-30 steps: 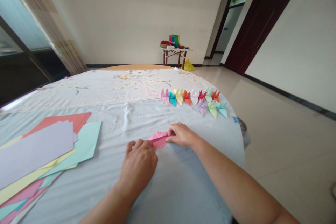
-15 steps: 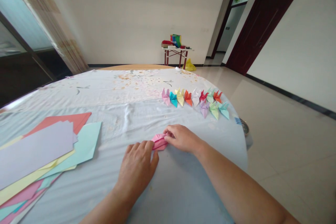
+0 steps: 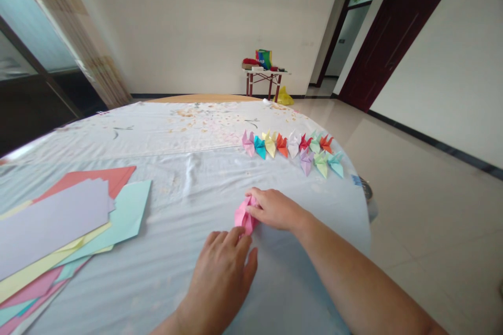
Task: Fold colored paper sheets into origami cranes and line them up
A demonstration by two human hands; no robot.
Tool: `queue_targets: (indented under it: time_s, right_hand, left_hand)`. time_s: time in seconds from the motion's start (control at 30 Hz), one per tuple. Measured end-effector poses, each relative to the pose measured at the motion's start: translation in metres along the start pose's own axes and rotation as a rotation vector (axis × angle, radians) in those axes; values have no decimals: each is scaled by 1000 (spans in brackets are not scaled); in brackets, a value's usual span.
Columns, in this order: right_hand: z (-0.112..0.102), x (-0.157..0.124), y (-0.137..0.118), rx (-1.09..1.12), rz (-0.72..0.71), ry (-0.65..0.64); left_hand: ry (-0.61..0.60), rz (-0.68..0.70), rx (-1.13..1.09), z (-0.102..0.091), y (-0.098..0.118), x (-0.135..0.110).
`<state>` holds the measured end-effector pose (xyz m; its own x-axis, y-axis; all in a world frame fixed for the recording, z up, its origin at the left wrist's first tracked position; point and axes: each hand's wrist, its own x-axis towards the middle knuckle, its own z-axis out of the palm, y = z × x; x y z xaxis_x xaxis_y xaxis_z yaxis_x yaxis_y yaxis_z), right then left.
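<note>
A small piece of folded pink paper [image 3: 242,215] lies on the tablecloth in front of me, its creased flaps partly raised. My right hand [image 3: 273,208] pinches its far right side between thumb and fingers. At the paper's near end, the fingertips of my left hand [image 3: 226,267] touch the edge, while the left thumb stands apart from it. Parts of the paper are hidden under the fingers of both hands. Beyond my right hand, several folded paper cranes [image 3: 293,145] in many colours are lined up in two rows.
On the left lies a loose stack of coloured paper sheets [image 3: 55,220], lilac on top. The round table [image 3: 188,167] has a pale floral cloth, and its edge curves down the right side. Against the wall stands a small side table [image 3: 265,71] with items on it.
The pink paper has turned from lying crosswise to pointing more toward me. My left hand has moved right and nearer to me, its thumb now off the paper. My right hand stays nearly in place.
</note>
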<state>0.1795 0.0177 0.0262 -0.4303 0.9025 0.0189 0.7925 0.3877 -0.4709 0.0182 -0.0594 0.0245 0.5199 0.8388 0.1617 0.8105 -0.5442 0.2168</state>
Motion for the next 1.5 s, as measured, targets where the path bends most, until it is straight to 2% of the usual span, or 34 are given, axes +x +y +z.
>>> queue_targets:
  time_s: [0.13,0.2,0.3,0.4,0.53,0.67,0.9,1.07,1.23,1.5]
  right_hand:
    - [12,13,2,250,-181,46]
    - [18,19,4,271,-255,66]
    - [19,22,7,263,-285,105]
    - [11,17,7,193,-335,140]
    - [2,11,4,66,-439,37]
    - [3,12,6,-22,-425,-44]
    - [3,14,18,-56,-346,5]
    - [2,14,13,-73,-363,57]
    - [6,17,10,-82,-381,34]
    - [11,15,9,-98,-348,86]
  left_hand:
    - [3,92,-134,7,2,-2]
    - [-25,166,-185,8,3,-1]
    - [-42,223,-172,4,1,2]
    - [7,135,-29,-5,-6,6]
    - [52,27,141,-16,-19,10]
    - [79,-24,168,-18,-33,13]
    - [20,-21,70,-6,-55,19]
    - [31,-27,51,-2,-59,20]
    - [50,-29,28,-1,-61,20]
    - [71,-58,-26,3,-64,22]
